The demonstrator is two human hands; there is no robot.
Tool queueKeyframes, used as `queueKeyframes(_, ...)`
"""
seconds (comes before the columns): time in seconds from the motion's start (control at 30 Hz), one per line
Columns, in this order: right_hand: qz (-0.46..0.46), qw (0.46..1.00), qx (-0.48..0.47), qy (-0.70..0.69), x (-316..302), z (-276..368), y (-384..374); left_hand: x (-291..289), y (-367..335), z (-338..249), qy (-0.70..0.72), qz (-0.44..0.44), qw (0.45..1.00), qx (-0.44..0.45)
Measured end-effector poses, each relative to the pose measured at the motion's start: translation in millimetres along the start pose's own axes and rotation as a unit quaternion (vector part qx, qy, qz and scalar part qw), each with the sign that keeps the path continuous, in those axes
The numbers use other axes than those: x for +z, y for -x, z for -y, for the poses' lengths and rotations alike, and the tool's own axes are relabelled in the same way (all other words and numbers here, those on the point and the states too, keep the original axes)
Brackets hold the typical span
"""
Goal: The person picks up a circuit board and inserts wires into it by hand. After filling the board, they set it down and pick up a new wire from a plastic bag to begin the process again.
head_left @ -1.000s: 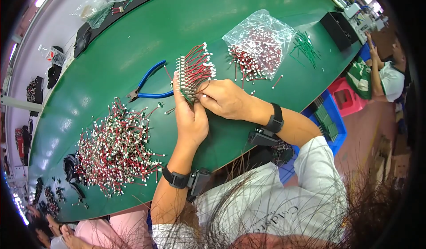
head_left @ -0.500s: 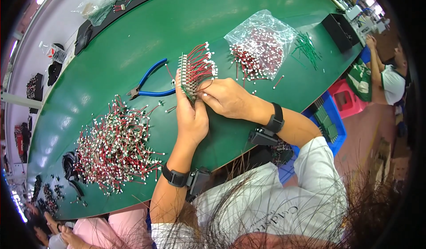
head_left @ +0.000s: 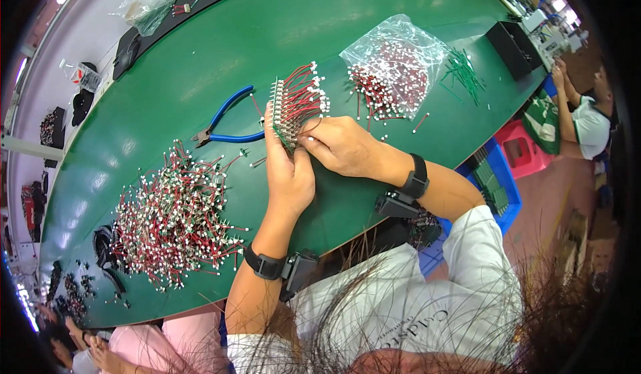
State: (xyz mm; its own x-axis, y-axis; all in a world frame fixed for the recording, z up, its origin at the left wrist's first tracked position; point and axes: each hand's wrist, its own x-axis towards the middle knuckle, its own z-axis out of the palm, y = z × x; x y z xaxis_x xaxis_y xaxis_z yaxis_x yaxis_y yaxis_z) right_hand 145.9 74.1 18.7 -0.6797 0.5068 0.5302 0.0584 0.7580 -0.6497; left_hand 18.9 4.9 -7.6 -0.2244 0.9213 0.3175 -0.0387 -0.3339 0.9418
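My left hand [head_left: 288, 177] is wrapped round the lower part of a narrow green circuit board strip [head_left: 278, 117], its thumb along the near end. A row of white connectors lines the strip, and short red wires [head_left: 304, 97] with white plugs fan out to the right. At the strip's near end, my right hand [head_left: 344, 148] has thumb and index finger pinched on a wire lead [head_left: 310, 131]; the fingers hide its tip. Blue-handled cutting pliers [head_left: 230, 138] lie with jaws apart just left of my hands.
A large heap of wired boards [head_left: 175, 224] covers the table at left. To the right are a clear plastic bag [head_left: 394, 44] of red wires, thin green strips [head_left: 464, 74] and a black box [head_left: 511, 47]. A blue crate [head_left: 511, 204] and pink stool [head_left: 527, 150] stand beyond the edge. Other people sit nearby.
Almost nothing differs. Both hands keep their hold on the board strip and the lead, with only a very slight shift of the view.
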Motion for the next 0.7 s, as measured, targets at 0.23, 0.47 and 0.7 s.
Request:
queueKeyframes(0.23,0.001,0.999,0.02,0.024,-1.2,5.4,-0.6,2.3,-0.4,-2.6,0.002,-0.001,1.0,0.006)
queueKeyframes(0.47,0.006,0.999,0.038,0.024,-1.0,3.5,1.1,-2.6,1.4,5.4,-0.08,0.018,0.996,0.025)
queueKeyframes(0.7,0.002,1.0,-0.002,0.01,0.7,-1.8,1.5,0.0,0.9,-1.6,-0.096,0.003,0.995,0.022)
